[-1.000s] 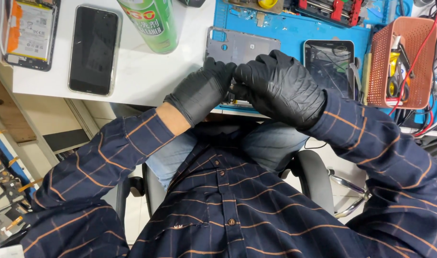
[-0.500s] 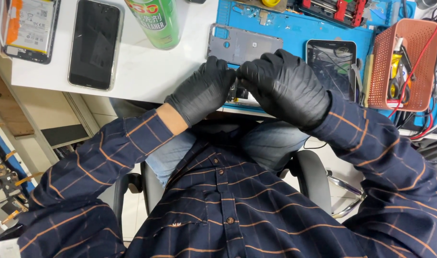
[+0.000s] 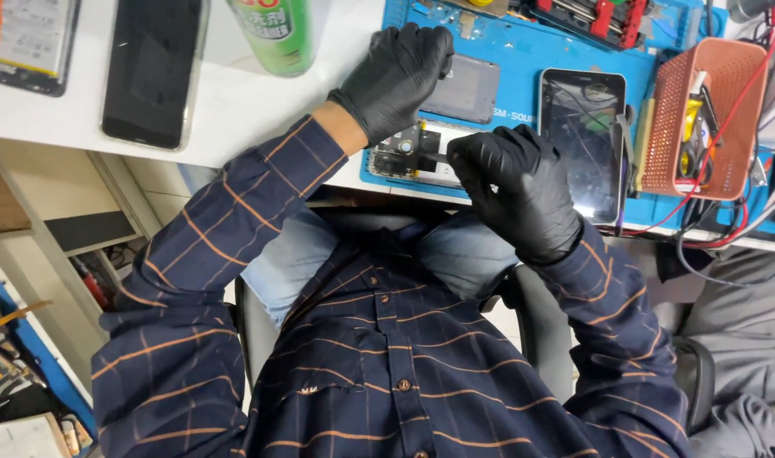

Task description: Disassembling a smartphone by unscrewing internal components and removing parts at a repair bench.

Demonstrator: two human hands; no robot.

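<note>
White workbench (image 3: 235, 110) carries a blue repair mat (image 3: 523, 51) along its near edge, in front of the seated person in a dark plaid shirt (image 3: 379, 373). On the bare bench to the left lie a dark phone face up (image 3: 153, 68) and an opened phone with its internals exposed (image 3: 27, 38), with a green spray can (image 3: 273, 34) standing between them and the mat. An orange mesh basket (image 3: 701, 119) of tools and cables sits at the right end of the mat, and a phone with a cracked screen (image 3: 584, 140) lies just left of it. A grey phone back cover (image 3: 464, 89) rests on the mat. The opened phone assembly (image 3: 404, 153) lies at the mat's near edge, between both gloved hands. Left hand (image 3: 396, 76), fingers curled, presses down on its upper edge. Right hand (image 3: 515, 182) pinches a thin tool whose tip touches the assembly.
</note>
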